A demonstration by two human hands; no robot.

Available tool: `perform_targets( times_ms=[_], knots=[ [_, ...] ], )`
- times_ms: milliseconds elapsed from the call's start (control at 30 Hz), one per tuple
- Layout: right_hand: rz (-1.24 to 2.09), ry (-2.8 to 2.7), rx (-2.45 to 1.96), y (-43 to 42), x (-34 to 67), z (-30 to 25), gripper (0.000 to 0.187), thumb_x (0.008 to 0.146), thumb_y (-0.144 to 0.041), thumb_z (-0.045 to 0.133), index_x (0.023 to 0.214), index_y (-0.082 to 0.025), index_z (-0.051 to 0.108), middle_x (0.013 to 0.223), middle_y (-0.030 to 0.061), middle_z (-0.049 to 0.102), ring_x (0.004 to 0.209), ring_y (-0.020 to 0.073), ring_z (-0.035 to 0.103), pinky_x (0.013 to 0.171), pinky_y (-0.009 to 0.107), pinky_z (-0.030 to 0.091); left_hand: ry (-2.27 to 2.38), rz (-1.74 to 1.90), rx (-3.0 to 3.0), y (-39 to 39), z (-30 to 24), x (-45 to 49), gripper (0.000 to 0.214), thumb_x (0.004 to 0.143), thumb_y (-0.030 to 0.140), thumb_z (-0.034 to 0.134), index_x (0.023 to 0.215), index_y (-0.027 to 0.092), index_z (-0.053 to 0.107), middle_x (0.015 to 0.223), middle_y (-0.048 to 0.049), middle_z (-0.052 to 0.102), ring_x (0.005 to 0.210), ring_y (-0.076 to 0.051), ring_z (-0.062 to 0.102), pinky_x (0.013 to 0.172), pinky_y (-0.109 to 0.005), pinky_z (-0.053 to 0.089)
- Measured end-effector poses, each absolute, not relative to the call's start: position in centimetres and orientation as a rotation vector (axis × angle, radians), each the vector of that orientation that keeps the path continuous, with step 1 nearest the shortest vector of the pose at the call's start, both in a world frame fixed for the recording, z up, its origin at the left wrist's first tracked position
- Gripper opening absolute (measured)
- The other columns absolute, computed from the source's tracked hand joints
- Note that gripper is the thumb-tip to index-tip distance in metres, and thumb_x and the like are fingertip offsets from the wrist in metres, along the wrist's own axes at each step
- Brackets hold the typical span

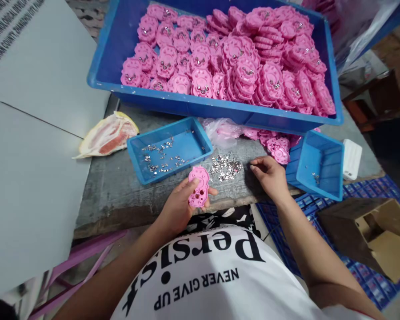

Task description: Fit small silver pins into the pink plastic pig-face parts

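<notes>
A pink molded plastic piece [200,180] lies in my left hand [180,202], thumb pressed on its face and fingers behind it. My right hand [270,175] is over the grey table, right of a pile of small shiny metal parts [226,167]. Its thumb and fingertips are pinched together; anything between them is too small to make out. A shallow blue tray [138,171] with scattered metal bits stands beyond my left hand. More pink pieces [278,149] lie just beyond my right hand.
A large blue bin [186,104] full of stacked pink pieces spans the back. At right are a smaller blue bin [320,164], a white box [352,159] and, lower, a cardboard box [363,222]. A fruit peel [108,133] and clear plastic bag [222,132] lie on the table.
</notes>
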State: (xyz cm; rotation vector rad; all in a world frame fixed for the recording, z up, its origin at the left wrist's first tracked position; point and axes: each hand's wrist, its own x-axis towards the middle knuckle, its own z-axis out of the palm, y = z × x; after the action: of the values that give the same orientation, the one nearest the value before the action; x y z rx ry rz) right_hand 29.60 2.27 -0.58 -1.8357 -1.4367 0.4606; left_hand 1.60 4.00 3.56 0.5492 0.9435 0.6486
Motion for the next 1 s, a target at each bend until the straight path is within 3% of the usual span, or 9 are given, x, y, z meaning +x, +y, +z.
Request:
perform_targets(
  times_ms=[333,467,600,767,900,1000],
  knots=[
    [0.352,-1.775,-1.881,3.0,28.6,-1.1,0.01,0.086,-0.019,0.061,0.08,-0.023,0.067,0.093,0.0101,0.067,0.091,0.0273,0.064,0.084,0.041,0.052,0.87,0.587,0.552,4.2,3.4,1.5,0.033,0.086,0.04,0.072,0.107,0.016,0.06,0.085,-0.0065,0.073,0.063,-0.014,0.061,0.058,-0.025,0.047],
    [0.38,-1.735,-1.846,2.8,28.8,-1.0,0.01,0.087,-0.019,0.058,0.078,-0.023,0.063,0.089,0.0095,0.067,0.088,0.026,0.063,0.082,0.04,0.051,0.846,0.559,0.572,4.2,3.6,1.4,0.035,0.088,0.041,0.071,0.108,0.015,0.059,0.086,-0.0079,0.072,0.063,-0.013,0.06,0.058,-0.025,0.047],
    [0.605,-1.434,-1.822,2.4,28.8,-0.8,0.012,0.084,-0.032,0.064,0.077,-0.022,0.063,0.076,0.0035,0.065,0.071,0.0194,0.058,0.069,0.034,0.046,0.849,0.546,0.606,4.3,3.6,1.3,0.036,0.088,0.041,0.07,0.11,0.015,0.057,0.086,-0.0079,0.072,0.064,-0.013,0.06,0.058,-0.025,0.047],
    [0.993,-1.018,-1.577,2.7,27.5,0.2,0.024,0.072,-0.037,0.081,0.076,-0.022,0.062,0.067,-0.0038,0.059,0.057,0.0109,0.047,0.057,0.027,0.037,0.822,0.556,0.65,5.2,3.4,1.9,0.033,0.089,0.04,0.069,0.108,0.017,0.056,0.081,-0.006,0.071,0.061,-0.013,0.06,0.055,-0.024,0.044],
    [1.198,-0.931,-1.442,2.9,25.8,2.0,0.028,0.07,-0.039,0.087,0.088,-0.021,0.075,0.069,-0.0032,0.063,0.057,0.0093,0.049,0.055,0.024,0.037,0.795,0.572,0.693,5.9,3.6,2.7,0.031,0.09,0.039,0.068,0.108,0.016,0.057,0.082,-0.006,0.072,0.062,-0.014,0.062,0.056,-0.025,0.044],
    [1.327,-0.847,-1.335,3.0,24.4,3.1,0.028,0.066,-0.038,0.092,0.081,-0.021,0.077,0.063,-0.0032,0.062,0.055,0.0095,0.052,0.053,0.024,0.039,0.814,0.595,0.703,5.9,4.0,3.0,0.031,0.089,0.039,0.067,0.107,0.016,0.057,0.081,-0.006,0.072,0.062,-0.015,0.062,0.056,-0.026,0.043]
  ],
)
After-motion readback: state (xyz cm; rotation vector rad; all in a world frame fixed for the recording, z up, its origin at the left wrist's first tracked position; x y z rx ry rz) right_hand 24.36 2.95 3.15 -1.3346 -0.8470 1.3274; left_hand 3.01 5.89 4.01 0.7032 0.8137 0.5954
